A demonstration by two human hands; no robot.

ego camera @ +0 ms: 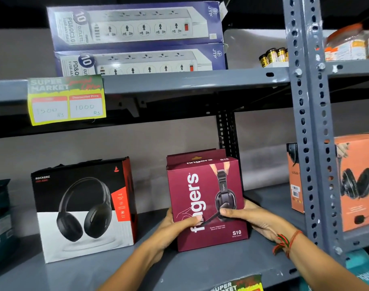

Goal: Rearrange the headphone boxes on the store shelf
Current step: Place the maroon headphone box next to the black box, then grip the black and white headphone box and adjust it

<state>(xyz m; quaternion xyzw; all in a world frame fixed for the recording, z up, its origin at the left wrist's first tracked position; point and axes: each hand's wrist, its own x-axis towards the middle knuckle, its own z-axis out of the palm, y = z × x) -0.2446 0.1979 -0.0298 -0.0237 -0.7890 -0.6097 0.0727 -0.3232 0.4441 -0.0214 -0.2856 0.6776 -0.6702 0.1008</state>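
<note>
A maroon "fingers S10" headphone box stands upright on the grey shelf, right of centre. My left hand grips its lower left side, thumb across the front. My right hand grips its lower right side, thumb on the front, red threads around the wrist. A second maroon box shows just behind it. To the left stands a black, white and red headphone box. An orange headphone box stands in the bay to the right, beyond the upright post.
A perforated grey upright post rises just right of my right hand. The shelf above carries two blue power-strip boxes and a price tag. A dark teal box sits at the far left edge.
</note>
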